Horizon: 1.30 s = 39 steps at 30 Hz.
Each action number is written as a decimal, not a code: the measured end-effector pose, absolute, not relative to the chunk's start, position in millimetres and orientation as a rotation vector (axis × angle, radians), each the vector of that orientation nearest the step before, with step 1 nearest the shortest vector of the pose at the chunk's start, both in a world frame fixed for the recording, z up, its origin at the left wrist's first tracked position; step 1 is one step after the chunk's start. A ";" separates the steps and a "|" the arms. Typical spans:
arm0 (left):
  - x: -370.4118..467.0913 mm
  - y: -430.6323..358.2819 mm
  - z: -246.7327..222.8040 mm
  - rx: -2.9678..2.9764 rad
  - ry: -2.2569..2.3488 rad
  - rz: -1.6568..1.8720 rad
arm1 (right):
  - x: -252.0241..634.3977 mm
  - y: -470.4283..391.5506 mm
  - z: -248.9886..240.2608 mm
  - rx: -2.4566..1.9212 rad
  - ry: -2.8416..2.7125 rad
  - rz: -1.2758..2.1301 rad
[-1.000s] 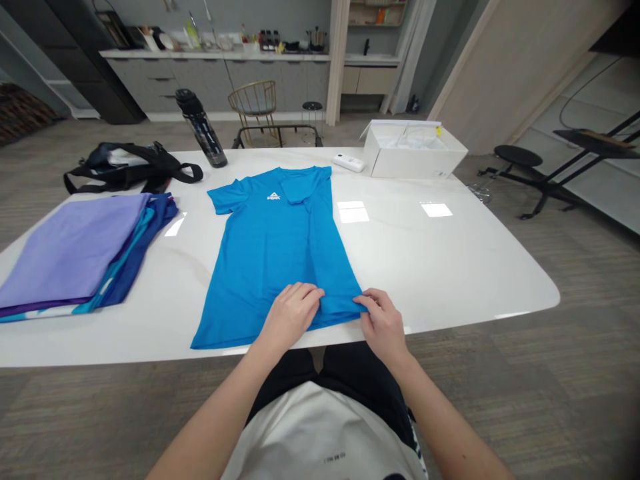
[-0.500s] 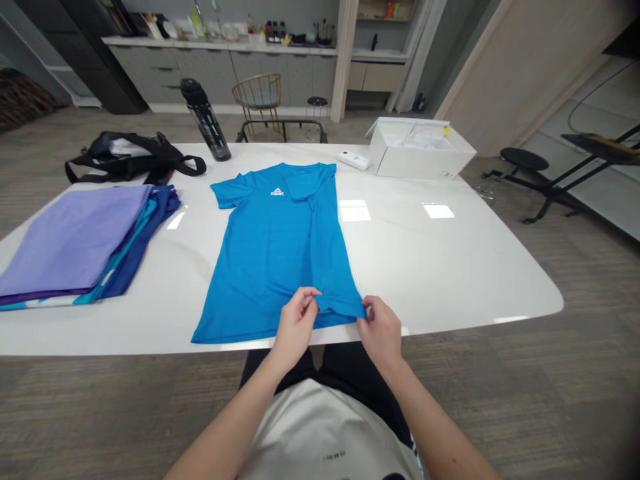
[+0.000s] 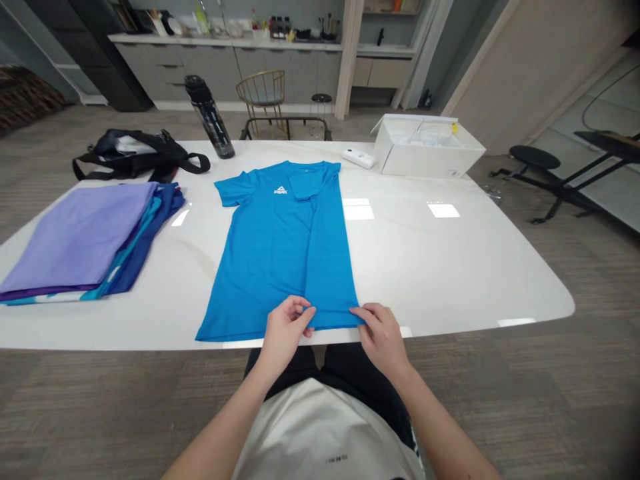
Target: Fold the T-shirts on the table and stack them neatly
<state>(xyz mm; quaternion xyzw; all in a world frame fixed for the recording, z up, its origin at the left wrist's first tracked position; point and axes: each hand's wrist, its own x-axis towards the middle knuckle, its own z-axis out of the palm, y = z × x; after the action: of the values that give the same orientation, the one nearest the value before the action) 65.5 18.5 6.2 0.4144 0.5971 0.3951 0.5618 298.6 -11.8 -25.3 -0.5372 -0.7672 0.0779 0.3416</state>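
A blue T-shirt (image 3: 270, 247) with a white chest logo lies on the white table, its neck pointing away from me. Its right side is folded inward over the front, sleeve included. At the bottom edge of the folded flap, my left hand (image 3: 287, 323) pinches the hem between thumb and fingers. My right hand (image 3: 383, 333) grips the flap's outer corner at the hem, its index finger lying on top of the cloth. The thumb of that hand is partly hidden.
Left of the shirt is a stack of folded clothes (image 3: 85, 233), lavender on top. Behind it lie a black bag (image 3: 135, 155) and an upright dark bottle (image 3: 210, 120). A white box (image 3: 425, 147) and a small white device (image 3: 359, 158) sit at the back right of the table (image 3: 450, 267).
The folded flap's hem has come down flat, nearly level with the shirt's bottom edge. My left hand has shifted slightly left and down with it. The view has moved slightly.
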 end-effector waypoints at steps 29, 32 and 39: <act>63.0 -0.6 16.1 1.225 1.401 0.955 | 275.2 -30.1 -27.6 -1.731 -1.842 0.065; 59.5 0.9 15.4 1.099 1.374 0.958 | 270.2 -28.0 -31.0 -1.744 -1.837 0.094; 37.6 -2.6 14.4 1.418 1.557 0.933 | 276.9 -29.3 -23.9 -1.542 -1.806 0.129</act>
<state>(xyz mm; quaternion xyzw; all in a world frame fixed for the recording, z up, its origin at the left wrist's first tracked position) 37.6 -2.6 14.4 0.5624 0.6174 0.3701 0.4069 276.9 -29.3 -23.9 -0.6018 -0.7047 0.0503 0.3724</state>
